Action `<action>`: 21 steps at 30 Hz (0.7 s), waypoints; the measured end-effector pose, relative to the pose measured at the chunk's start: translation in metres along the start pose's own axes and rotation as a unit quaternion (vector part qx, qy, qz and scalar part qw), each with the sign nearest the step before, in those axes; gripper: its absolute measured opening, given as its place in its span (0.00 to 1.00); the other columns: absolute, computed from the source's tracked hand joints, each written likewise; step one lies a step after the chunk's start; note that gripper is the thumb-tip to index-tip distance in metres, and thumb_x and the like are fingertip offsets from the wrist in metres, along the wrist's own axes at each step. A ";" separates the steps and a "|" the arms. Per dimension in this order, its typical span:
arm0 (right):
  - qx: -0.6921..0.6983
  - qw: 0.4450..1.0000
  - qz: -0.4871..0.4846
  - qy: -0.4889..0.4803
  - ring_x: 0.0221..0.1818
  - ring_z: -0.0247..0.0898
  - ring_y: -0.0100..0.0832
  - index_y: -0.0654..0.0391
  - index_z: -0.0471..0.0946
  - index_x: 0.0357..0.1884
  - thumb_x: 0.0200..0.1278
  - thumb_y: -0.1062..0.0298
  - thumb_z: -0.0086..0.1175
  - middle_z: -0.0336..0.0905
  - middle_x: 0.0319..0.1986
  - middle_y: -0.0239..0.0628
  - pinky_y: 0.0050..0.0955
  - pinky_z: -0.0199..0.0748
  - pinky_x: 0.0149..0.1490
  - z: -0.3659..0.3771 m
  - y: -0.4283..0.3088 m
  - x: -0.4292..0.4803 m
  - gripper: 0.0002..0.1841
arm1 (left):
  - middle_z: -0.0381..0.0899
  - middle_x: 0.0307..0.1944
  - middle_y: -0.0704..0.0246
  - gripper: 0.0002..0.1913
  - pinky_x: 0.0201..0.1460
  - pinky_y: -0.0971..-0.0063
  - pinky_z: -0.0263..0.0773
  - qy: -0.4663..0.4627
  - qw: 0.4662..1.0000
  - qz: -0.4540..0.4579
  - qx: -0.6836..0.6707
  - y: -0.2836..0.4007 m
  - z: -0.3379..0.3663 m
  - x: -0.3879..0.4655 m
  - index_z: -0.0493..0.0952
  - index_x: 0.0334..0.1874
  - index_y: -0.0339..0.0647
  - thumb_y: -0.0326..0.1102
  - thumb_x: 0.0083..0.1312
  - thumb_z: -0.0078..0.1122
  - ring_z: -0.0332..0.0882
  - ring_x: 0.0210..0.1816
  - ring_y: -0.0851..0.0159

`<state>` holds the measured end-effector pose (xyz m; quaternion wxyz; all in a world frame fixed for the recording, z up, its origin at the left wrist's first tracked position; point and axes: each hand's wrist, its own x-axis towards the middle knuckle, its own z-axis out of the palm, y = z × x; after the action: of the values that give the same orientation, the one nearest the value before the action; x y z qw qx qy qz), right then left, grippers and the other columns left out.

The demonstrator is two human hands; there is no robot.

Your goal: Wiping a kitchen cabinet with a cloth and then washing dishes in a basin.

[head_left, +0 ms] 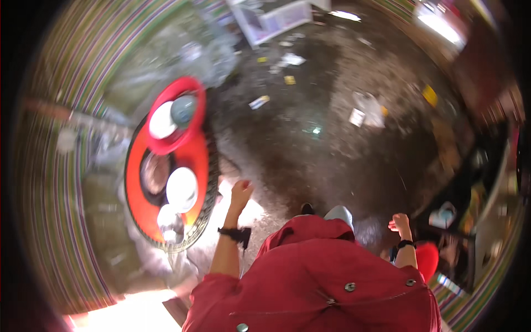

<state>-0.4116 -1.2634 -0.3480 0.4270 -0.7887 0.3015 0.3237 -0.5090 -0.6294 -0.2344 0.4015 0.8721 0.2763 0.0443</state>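
My left hand (pixel 242 194) hangs beside a round table with an orange top (pixel 139 195) and a dark patterned rim. Its fingers look curled, and I see nothing in them. On the tabletop a red basin (pixel 202 101) holds a white round dish (pixel 161 120) and a grey-green bowl (pixel 183 111). Nearer to me are a dark pan (pixel 155 172), a white bowl (pixel 181 189) and a shiny metal vessel (pixel 170 222). My right hand (pixel 400 223) is low on the right, near a red rounded object (pixel 426 261); its fingers are partly bent and blurred.
Scraps of paper (pixel 292 59) and a clear plastic bag (pixel 369 110) litter the dark dirt floor (pixel 282 137). A white plastic rack (pixel 282 25) stands ahead. Striped cloth (pixel 54 186) lines the left wall. A dark shelf (pixel 468 245) with goods is at right.
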 end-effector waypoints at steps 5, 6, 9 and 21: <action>-0.102 0.985 -0.112 -0.087 0.22 0.77 0.35 0.66 0.74 0.39 0.59 0.69 0.42 0.78 0.24 0.47 0.30 0.77 0.25 0.054 -0.165 0.022 0.12 | 0.78 0.41 0.62 0.19 0.44 0.75 0.70 0.030 0.998 -0.049 -0.036 0.046 -0.040 0.078 0.74 0.47 0.34 0.37 0.55 0.59 0.76 0.40 0.66; -0.115 0.981 -0.124 -0.092 0.21 0.76 0.35 0.66 0.74 0.37 0.57 0.71 0.43 0.77 0.22 0.46 0.29 0.77 0.24 0.070 -0.208 0.026 0.11 | 0.78 0.42 0.62 0.19 0.44 0.75 0.70 0.064 0.994 -0.063 -0.058 0.035 -0.053 0.085 0.74 0.47 0.34 0.37 0.56 0.59 0.76 0.40 0.66; -0.215 0.954 -0.165 -0.128 0.20 0.76 0.36 0.67 0.75 0.35 0.56 0.73 0.42 0.77 0.22 0.46 0.29 0.76 0.23 0.102 -0.310 0.059 0.11 | 0.78 0.42 0.64 0.18 0.45 0.77 0.69 0.135 0.977 -0.099 -0.128 0.005 -0.077 0.119 0.74 0.47 0.34 0.35 0.56 0.58 0.76 0.40 0.67; -0.526 0.539 -0.647 -0.119 0.34 0.71 0.54 0.62 0.74 0.27 0.57 0.61 0.45 0.74 0.28 0.52 0.47 0.67 0.36 0.383 -0.744 0.111 0.14 | 0.75 0.38 0.63 0.20 0.38 0.77 0.71 0.358 0.793 -0.206 -0.447 -0.013 -0.157 0.235 0.66 0.52 0.28 0.31 0.60 0.55 0.77 0.37 0.66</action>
<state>0.1184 -0.6154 -0.2408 0.0610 -0.8059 -0.5693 0.1507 -0.3636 -0.3951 -0.1723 0.6190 0.4395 0.5224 0.3883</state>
